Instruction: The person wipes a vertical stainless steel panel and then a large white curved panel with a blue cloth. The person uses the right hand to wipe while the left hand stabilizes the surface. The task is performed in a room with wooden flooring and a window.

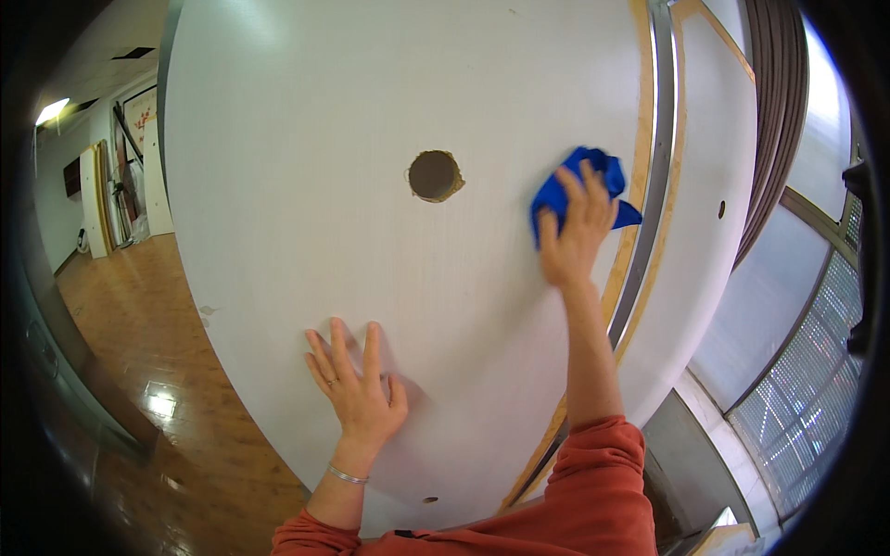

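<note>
A blue cloth (pixel 556 191) lies bunched under my right hand (pixel 577 229), which presses it against a large white panel (pixel 417 271). The cloth is close to the panel's right edge, beside a strip of tan tape (pixel 643 139). Lower and to the left, my left hand (pixel 361 389) rests flat on the same panel with its fingers spread and nothing in it. Between and above the hands is a rough-edged round hole (pixel 434 176) in the panel. A smaller hole (pixel 430 500) shows near the bottom.
A grey metal channel (pixel 657 181) runs between this panel and a second white panel (pixel 716 139). At the right hang brown curtains (pixel 775 104) before windows. Shiny wood-look flooring (pixel 174 347) spreads at the left, with boards (pixel 97 201) leaning on the far wall.
</note>
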### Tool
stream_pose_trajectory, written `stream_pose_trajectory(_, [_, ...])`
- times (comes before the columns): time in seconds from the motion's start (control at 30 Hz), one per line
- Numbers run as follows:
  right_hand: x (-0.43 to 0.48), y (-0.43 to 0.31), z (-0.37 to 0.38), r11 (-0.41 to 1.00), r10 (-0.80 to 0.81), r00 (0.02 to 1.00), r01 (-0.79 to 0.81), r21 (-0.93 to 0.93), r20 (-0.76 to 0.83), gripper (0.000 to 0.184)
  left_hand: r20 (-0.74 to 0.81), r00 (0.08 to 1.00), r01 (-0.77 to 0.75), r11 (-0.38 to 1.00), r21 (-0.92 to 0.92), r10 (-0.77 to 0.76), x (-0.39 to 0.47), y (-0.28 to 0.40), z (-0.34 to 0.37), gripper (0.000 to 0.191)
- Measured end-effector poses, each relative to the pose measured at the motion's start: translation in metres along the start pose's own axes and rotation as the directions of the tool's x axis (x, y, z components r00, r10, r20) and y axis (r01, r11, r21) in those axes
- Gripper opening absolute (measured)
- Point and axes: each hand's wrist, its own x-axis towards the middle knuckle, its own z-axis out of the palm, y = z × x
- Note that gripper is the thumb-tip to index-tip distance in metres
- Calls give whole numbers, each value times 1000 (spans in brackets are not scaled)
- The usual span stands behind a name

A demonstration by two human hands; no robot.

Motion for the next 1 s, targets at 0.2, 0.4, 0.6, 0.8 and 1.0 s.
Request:
stream_pose_trajectory(0.2, [-14,55,-10,963,262,961,-267,-42,-86,51,9,1000,12,1000,-14,-12,-1,8,1,80])
stream_pose_trajectory(0.4, [-143,-6,-7,998,27,995,-32,50,94,67,30,1000,0,999,-33,1,-4,18,7,81])
stream_pose_trajectory(0.6, [-245,-72,-25,833,-550,736,520,189,395,56,73,997,-25,999,-32,27,-10,25,12,83])
stream_pose_trajectory(0.8, [-178,-7,-21,968,-248,911,226,105,330,56,96,994,-51,999,-3,51,-12,28,15,84])
stream_pose_trajectory(1.0, [-108,63,-27,989,147,988,-147,-22,44,60,72,996,-50,998,21,49,-14,31,19,83])
